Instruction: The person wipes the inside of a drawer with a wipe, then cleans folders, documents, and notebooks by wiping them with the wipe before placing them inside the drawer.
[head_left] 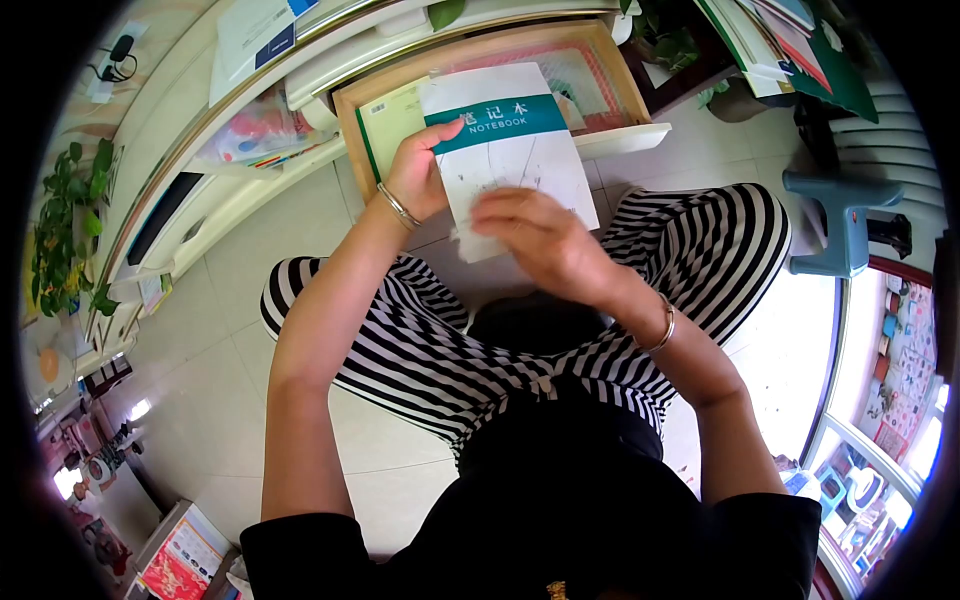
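Note:
A white notebook (555, 165) with a teal band, printed "NOTEBOOK", is held up in front of an open wooden drawer (350, 140). My left hand (418, 172) grips its left edge, thumb on the cover and fingers behind. Over the lower part of the cover is my right hand (550, 240), its fingers bent and smeared by motion. Something whitish (476, 242) shows below those fingers; I cannot make out what it is. Dark marks speckle the cover. Inside the drawer lie a pale green book (392, 125) and a red-and-white patterned sheet (597, 85).
Above the drawer runs a curved white desk (190, 130) with papers (250, 50) on top. A shelf at left holds a clear bag (265, 130). Folders (790, 45) are stacked upper right, a blue stool (840, 220) stands at right, and a leafy plant (70, 230) hangs far left.

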